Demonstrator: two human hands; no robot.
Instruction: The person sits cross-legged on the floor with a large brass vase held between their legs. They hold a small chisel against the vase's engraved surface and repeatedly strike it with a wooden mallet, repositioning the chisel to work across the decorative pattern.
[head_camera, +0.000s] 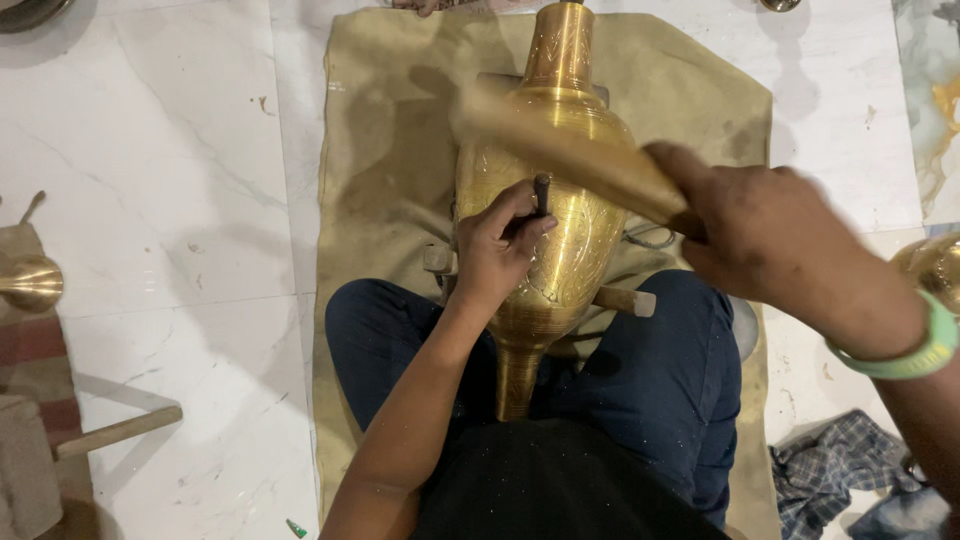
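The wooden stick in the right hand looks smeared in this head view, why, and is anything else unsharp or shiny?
In the head view, the wooden mallet and right hand are motion-blurred; the left hand holding the dark punch is sharp; the brass vase shows soft glare; shadows fall on the cloth.

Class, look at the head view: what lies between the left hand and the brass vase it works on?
A thin dark punch, pinched in the left hand, stands with its tip on the brass vase. The head view shows nothing else between them.
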